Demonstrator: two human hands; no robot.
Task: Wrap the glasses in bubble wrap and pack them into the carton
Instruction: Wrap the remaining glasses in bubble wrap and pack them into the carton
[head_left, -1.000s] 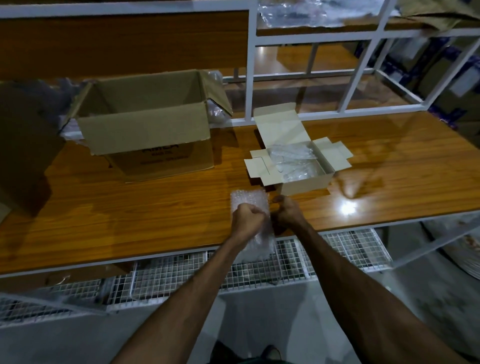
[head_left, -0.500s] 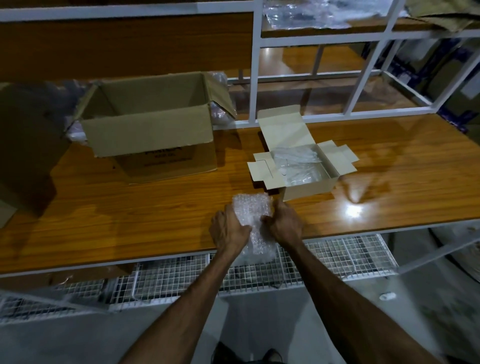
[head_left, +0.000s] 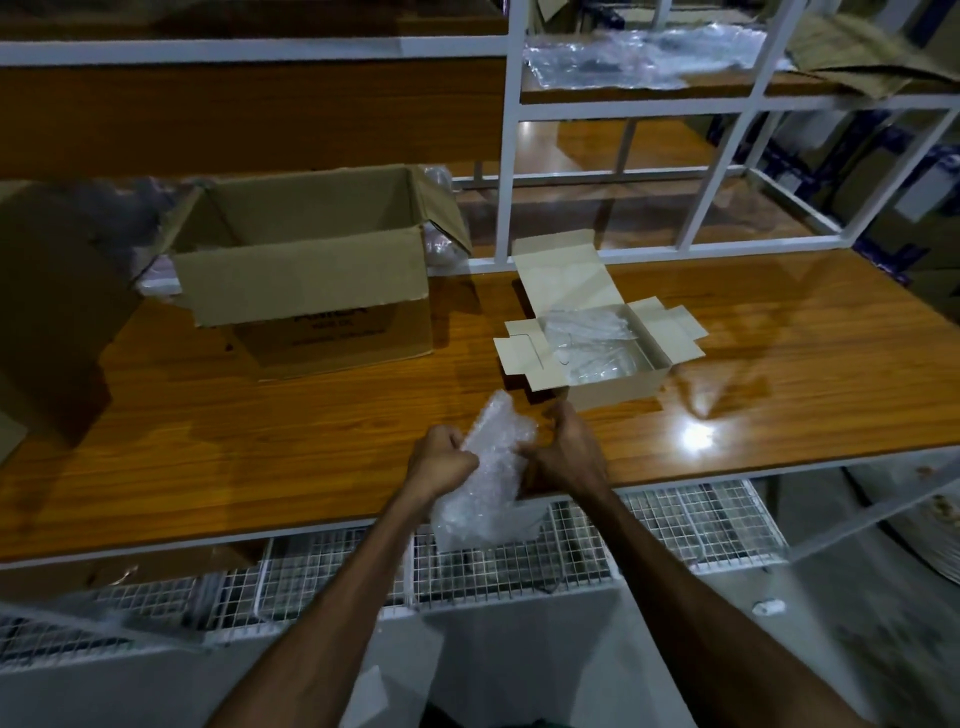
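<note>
At the far left of the tabletop (head_left: 208, 441) we see a dark box (head_left: 52, 322), and beside it the large brown carton (head_left: 306, 270) standing open, flaps up, nothing visible inside from here. Moving right to the near edge, our left hand (head_left: 441, 462) is curled tight on the bubble wrap (head_left: 488, 467), gripping its left side. Half a second ago both hands lay flat over a squarish pad; now the bundle has been rolled and tilted, its top end pointing up and left, its loose tail hanging below the tabletop edge. We judge that 1 glass is inside, though we cannot see it through the wrap. Our right hand (head_left: 566, 452) clamps the bundle's right side, fingers curled in. That twist suggests the wrapping is nearly closed and the bundle is about ready to go into a box. Further right, the small white box (head_left: 618, 384) sits open, holding more clear wrapped pieces.
</note>
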